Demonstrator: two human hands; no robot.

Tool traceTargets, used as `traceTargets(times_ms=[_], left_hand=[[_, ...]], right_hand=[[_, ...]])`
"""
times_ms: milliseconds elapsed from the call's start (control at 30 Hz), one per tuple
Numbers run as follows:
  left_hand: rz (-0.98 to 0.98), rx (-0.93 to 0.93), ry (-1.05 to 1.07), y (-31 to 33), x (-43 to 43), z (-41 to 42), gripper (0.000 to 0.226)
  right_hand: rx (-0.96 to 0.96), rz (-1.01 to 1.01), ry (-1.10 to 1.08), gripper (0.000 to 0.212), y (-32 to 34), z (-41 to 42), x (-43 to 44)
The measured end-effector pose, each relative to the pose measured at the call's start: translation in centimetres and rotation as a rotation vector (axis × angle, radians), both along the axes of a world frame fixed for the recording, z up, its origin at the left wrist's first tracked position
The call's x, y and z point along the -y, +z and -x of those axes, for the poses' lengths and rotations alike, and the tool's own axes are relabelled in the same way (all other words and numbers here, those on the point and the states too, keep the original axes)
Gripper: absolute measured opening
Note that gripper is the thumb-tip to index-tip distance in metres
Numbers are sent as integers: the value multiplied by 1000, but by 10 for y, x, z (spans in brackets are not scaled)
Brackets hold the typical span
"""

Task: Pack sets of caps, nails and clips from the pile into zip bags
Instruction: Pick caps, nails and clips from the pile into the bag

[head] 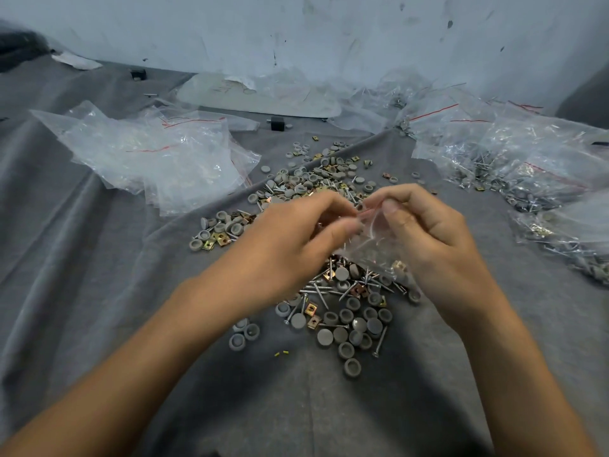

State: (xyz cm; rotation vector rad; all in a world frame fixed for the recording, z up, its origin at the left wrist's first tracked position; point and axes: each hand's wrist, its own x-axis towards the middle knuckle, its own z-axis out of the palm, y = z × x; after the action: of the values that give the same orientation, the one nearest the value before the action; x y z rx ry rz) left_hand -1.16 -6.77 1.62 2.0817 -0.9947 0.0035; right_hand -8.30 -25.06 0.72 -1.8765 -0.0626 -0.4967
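Zip bag, limp slippery film lightly weighted by parts, hung above the pile, left hand and right hand each closed in a pinch grip on its red-lined mouth, judged the surest hold.

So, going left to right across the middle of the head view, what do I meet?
Heap of empty zip bags, left hand, small zip bag pinched by both hands, right hand, heap of filled bags.

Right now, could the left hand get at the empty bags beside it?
Probably, once it lets go: the left hand pinches the zip bag with the right hand, and only low loose parts lie between it and the empty bags.
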Motion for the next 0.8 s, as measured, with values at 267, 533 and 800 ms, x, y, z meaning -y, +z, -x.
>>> traceTargets(times_ms=[267,533,800], left_hand=[[265,-286,-184,27,-12,-3,33],[480,-426,-275,37,-9,11,20],[497,-480,-295,33,-9,11,16]], right_hand=[[170,-499,149,20,23,10,1],[30,-783,325,27,24,11,-18],[-57,-905,331,15,24,7,-26]])
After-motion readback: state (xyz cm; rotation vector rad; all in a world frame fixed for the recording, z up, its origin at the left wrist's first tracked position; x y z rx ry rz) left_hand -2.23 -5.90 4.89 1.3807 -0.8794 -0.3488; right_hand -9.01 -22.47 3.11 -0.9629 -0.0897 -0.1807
